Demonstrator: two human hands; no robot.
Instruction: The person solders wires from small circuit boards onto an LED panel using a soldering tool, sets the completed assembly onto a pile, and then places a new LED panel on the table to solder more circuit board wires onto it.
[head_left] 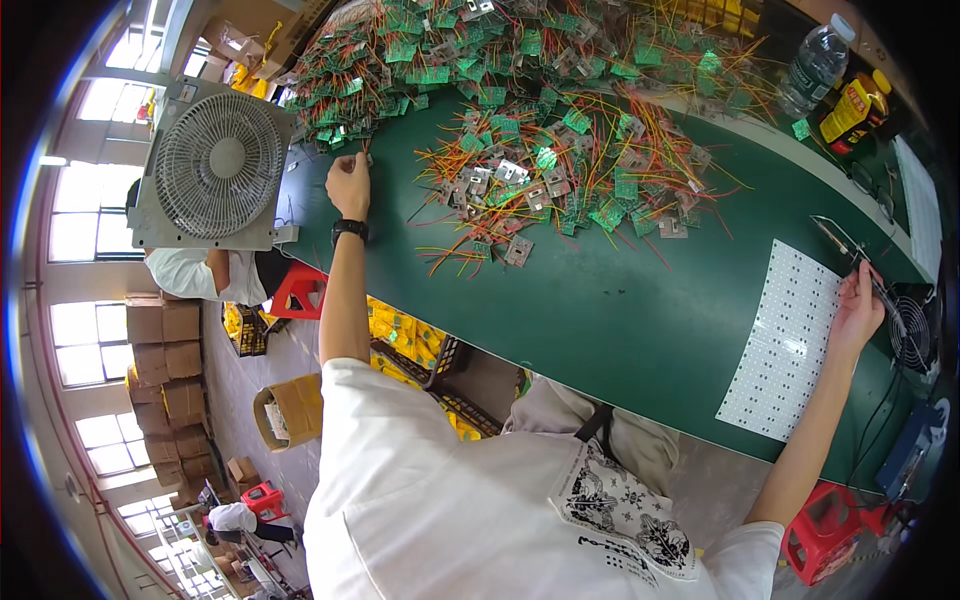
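Note:
My left hand (349, 186), a dark watch on its wrist, is closed in a pinch at the table's far left, beside a big heap of green circuit boards with red and yellow wires (400, 70). Whatever its fingertips hold is too small to make out. At the right, my right hand (858, 308) has its fingers closed around a slim rod-like tool (884, 292), whose exact kind is unclear. Below and left of that hand lies a white panel (782, 340) with rows of small dots. A second, looser pile of wired boards (560, 180) spreads over the middle of the table.
The green table (640, 330) carries a water bottle (818, 65), a yellow-and-black bottle (856, 110), a small black fan (911, 335) and a blue box-shaped device (915, 450). A large fan (220, 165) stands at the left. Crates of yellow parts (405, 335) sit below the edge.

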